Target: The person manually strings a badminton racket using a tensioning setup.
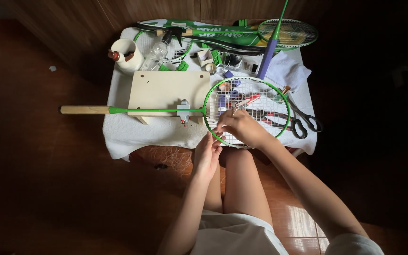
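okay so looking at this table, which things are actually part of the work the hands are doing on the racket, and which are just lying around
In use:
green racket, strung head under both hands
left hand at the frame's near edge
right hand on the strings
wooden stand with grey clamp holding the shaft

Lying about:
scissors
second racket
clear bottle
white cup
racket cover

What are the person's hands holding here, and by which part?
Both hands are on the green racket at its round head. The left hand grips the near rim of the frame; the right hand rests on the strings, fingertips pinching there. What they pinch is too small to tell.
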